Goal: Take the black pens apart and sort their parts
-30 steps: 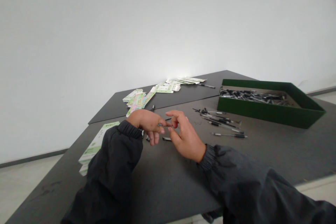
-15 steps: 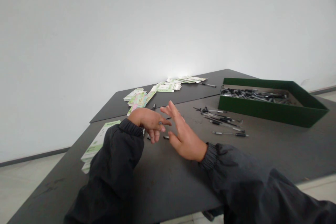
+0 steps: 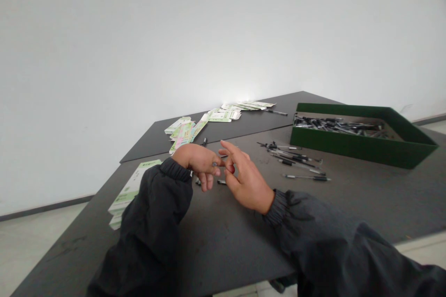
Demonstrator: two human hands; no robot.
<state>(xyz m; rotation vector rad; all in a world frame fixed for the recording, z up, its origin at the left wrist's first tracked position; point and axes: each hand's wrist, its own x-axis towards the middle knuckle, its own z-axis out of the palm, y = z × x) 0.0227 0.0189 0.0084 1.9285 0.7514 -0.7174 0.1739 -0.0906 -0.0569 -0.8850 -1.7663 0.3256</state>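
Since most of it is buried in the fingers, I can only partly make out the small grey piece [image 3: 214, 164] the left hand [image 3: 200, 161] seems to be pinching; looks like the end of a pen, just above the desk [image 3: 223, 246]. If it's like the loose pens [image 3: 296, 164] off to the right, I'd bet on light, stiff plastic, kinda slick on the clear barrel, with a thin tip that won't love being bent. Best hold is probably the dark grip, not the point. The right hand [image 3: 246, 180] has its forefinger curled in toward the thumb, right up by the left fingertips; can't tell if it's got anything. Half a second ago those fingers were stretched out more. Left hand's pinch looks about the same.
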